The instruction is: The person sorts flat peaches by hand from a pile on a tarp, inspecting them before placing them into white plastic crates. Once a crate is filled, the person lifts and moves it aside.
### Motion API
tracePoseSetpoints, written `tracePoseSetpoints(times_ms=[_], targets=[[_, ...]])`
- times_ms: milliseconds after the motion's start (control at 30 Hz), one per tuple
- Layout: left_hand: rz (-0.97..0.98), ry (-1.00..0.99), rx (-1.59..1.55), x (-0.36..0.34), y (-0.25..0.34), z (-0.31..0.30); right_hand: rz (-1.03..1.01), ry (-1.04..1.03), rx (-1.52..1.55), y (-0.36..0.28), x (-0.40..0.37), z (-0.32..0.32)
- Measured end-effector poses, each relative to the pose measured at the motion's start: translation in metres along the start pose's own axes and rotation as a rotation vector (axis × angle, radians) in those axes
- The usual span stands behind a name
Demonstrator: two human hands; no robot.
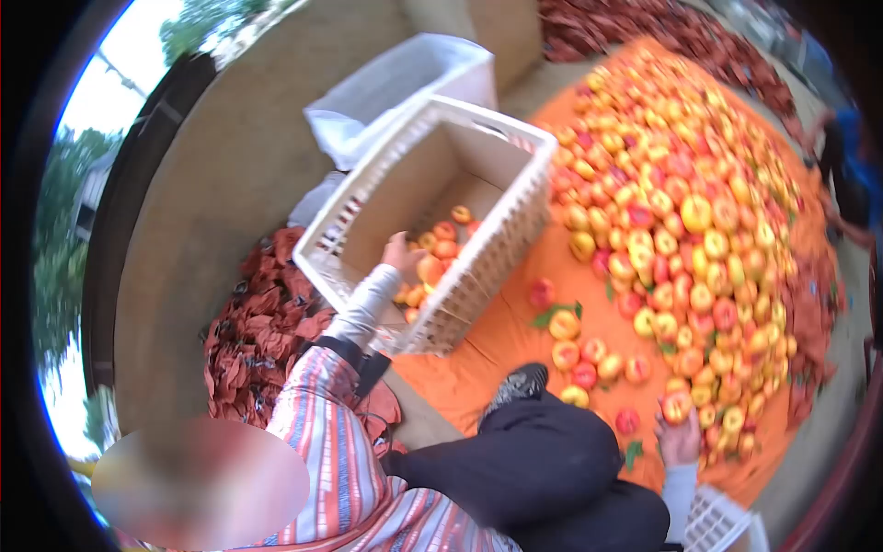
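While the left hand [402, 253] is down inside the white crate [515, 198], the right hand [679, 440] is at the near edge of the fruit pile [681, 212].

Left hand: palm down, fingers bent over the crate fruit [440, 250] lying in the crate's low corner. It touches them, but whether it grips one cannot be told, as the hand covers the contact.

Right hand: fingers closed round a single red-yellow fruit [676, 405], which sits at the pile's near edge on the orange sheet [497, 350].

Crate: tilted, open mouth toward the camera, standing partly on the sheet just left of the pile. Only its lower corner is filled.

Loose fruits [589, 354] and a green leaf [552, 315] lie between crate and right hand. A black-trousered knee [552, 451] and a dark shoe [520, 382] sit between the two arms.

Behind the crate: white bag [405, 83]. Left of it: heap of dark red scraps [262, 322] on the concrete. A second white crate [722, 523], corner only, is beside the right wrist. Another person's blue sleeve [842, 152] shows at the far right edge, well apart from both hands.
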State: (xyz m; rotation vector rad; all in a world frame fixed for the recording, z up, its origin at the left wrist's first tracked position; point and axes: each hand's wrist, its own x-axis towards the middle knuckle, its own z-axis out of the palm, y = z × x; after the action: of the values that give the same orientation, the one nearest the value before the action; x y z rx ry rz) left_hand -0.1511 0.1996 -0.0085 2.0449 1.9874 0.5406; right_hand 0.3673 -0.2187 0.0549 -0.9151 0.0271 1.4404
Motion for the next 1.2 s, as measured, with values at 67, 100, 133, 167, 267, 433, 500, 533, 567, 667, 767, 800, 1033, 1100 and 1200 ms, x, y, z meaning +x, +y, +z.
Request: tracePoseSetpoints(times_ms=[67, 100, 133, 167, 267, 433, 500, 533, 567, 667, 767, 800, 1033, 1100, 1200], targets=[[0.114, 0.042, -0.382, -0.028, 0.103, -0.064, -0.074, -0.022, -0.162, -0.020, 0.003, 0.037], [0.157, 0.033, -0.532, -0.043, 0.149, -0.088, -0.130, -0.023, -0.254, -0.029, 0.001, 0.064], [0.253, 0.018, -0.707, -0.056, 0.167, -0.097, -0.172, -0.072, -0.364, -0.040, -0.012, 0.088], [0.293, -0.082, -0.773, -0.077, 0.203, -0.106, -0.213, -0.120, -0.489, -0.050, -0.006, 0.105], [0.123, -0.886, -1.290, -0.125, 0.274, -0.118, -0.412, -0.278, -1.006, -0.067, -0.010, 0.190], [0.077, -1.195, -1.572, -0.176, 0.335, -0.113, -0.926, -0.584, -1.774, -0.040, -0.017, 0.284], [-0.010, -1.237, -1.625, -0.175, 0.337, -0.105, -0.927, -0.480, -1.729, -0.034, -0.016, 0.278], [0.018, -1.233, -1.673, -0.176, 0.340, -0.114, -0.800, -0.440, -1.499, -0.034, -0.008, 0.264], [-0.020, -1.300, -1.734, -0.178, 0.341, -0.116, -0.652, -0.364, -1.367, -0.038, -0.017, 0.268], [0.010, -1.336, -1.688, -0.180, 0.352, -0.108, -0.656, -0.207, -1.453, -0.042, -0.023, 0.243], [0.117, -1.418, -1.626, -0.182, 0.367, -0.103, -0.326, -0.134, -1.058, -0.050, -0.036, 0.224], [0.152, -1.406, -1.546, -0.184, 0.374, -0.103, -0.343, -0.127, -0.979, -0.051, -0.038, 0.216], [0.429, -1.516, -1.066, -0.209, 0.425, -0.085, -0.442, -0.069, -0.652, -0.037, -0.042, 0.128], [0.505, -1.598, -0.934, -0.207, 0.427, -0.078, -0.469, -0.022, -0.611, -0.032, -0.058, 0.121], [0.617, -1.660, -0.745, -0.216, 0.440, -0.077, -0.464, 0.059, -0.590, -0.025, -0.082, 0.110]])
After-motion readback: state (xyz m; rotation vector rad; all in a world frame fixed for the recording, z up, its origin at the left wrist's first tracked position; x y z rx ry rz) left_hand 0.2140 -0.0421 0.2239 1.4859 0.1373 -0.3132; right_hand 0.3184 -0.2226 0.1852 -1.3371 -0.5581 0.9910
